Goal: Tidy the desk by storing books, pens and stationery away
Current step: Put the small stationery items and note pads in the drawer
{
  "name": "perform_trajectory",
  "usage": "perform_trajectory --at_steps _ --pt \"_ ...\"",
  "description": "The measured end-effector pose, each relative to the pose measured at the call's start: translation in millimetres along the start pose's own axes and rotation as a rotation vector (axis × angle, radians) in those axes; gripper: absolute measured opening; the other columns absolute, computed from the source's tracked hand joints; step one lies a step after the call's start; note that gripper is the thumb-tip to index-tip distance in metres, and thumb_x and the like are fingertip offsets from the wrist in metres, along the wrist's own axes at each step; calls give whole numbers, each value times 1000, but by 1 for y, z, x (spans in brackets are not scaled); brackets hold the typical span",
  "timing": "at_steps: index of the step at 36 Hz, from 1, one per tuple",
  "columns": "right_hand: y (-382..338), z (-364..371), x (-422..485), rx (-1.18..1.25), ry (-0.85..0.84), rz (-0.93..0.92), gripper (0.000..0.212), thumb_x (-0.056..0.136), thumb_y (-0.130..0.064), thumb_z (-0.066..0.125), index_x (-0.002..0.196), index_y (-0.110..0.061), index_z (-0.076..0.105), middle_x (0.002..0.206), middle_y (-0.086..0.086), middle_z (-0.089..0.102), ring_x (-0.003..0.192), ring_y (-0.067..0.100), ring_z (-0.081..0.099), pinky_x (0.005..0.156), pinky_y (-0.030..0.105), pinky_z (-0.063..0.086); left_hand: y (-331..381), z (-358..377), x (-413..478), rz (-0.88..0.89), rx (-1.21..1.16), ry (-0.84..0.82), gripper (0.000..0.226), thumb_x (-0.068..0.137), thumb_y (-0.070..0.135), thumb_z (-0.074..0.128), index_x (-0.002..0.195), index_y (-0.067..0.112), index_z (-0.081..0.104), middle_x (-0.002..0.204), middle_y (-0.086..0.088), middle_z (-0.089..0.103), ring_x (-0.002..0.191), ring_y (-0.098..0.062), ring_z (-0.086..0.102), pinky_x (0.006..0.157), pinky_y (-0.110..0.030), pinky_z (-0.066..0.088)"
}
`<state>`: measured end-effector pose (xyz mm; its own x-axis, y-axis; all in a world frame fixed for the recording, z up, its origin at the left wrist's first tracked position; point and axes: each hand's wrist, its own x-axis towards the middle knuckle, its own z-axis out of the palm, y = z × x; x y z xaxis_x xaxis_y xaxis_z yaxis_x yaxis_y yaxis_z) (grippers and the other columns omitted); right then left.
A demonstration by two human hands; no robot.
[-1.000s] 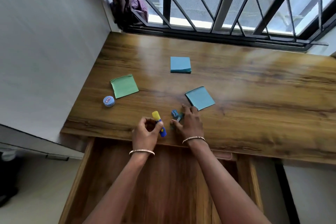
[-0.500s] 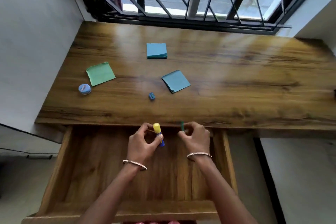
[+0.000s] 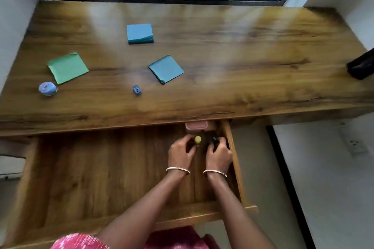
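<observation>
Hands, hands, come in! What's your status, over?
Left hand grips yellow-capped glue stick, right hand pinches small green thing, both in open drawer. Pink box just ahead. Sharpener on desk, unstored.

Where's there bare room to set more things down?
Drawer floor: bare from its left wall to the left hand. Desk: bare between teal sheet and black object. Crowded: drawer's far right corner, the left hand holding a glue stick, right hand a green item, by the pink box.

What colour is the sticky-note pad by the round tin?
That sticky-note pad is green; head view.
</observation>
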<state>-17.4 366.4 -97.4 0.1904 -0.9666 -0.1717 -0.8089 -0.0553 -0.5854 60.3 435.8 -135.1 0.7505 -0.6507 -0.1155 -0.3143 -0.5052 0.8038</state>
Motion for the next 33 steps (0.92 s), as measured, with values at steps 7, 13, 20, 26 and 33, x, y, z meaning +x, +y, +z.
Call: perform_trajectory --at_steps 7,13,20,26,33 --pt "-3 12 11 -20 32 8 27 97 -19 50 119 -4 56 99 24 70 93 43 66 76 45 51 11 20 8 0 -13 47 28 80 23 69 108 22 69 98 1 75 89 -20 70 76 -34 54" --pt "-3 14 17 -122 8 -13 30 99 -13 42 126 -4 49 98 23 70 93 41 67 74 44 50 20 32 17 27 -17 50 25 81 21 68 106 21 71 98 -1 75 88 -21 71 75 -35 55" --pt "-6 13 24 -236 -35 -53 20 100 -13 40 117 -5 48 99 20 70 92 40 68 73 44 52 22 40 23 34 -6 47 21 84 24 67 104 22 74 98 -1 76 87 -22 71 73 -35 55" --pt "-3 15 24 -248 -9 -63 23 101 -14 38 118 -3 49 98 22 70 92 41 68 73 44 52 23 41 27 36 -57 52 21 84 26 67 102 19 75 97 -3 76 88 -22 72 75 -36 56" --pt "1 15 14 -83 48 62 30 102 -25 40 113 -2 58 96 25 70 93 43 66 72 43 47 23 38 25 45 -75 39 23 85 26 67 106 21 74 101 1 76 93 -18 71 78 -31 54"
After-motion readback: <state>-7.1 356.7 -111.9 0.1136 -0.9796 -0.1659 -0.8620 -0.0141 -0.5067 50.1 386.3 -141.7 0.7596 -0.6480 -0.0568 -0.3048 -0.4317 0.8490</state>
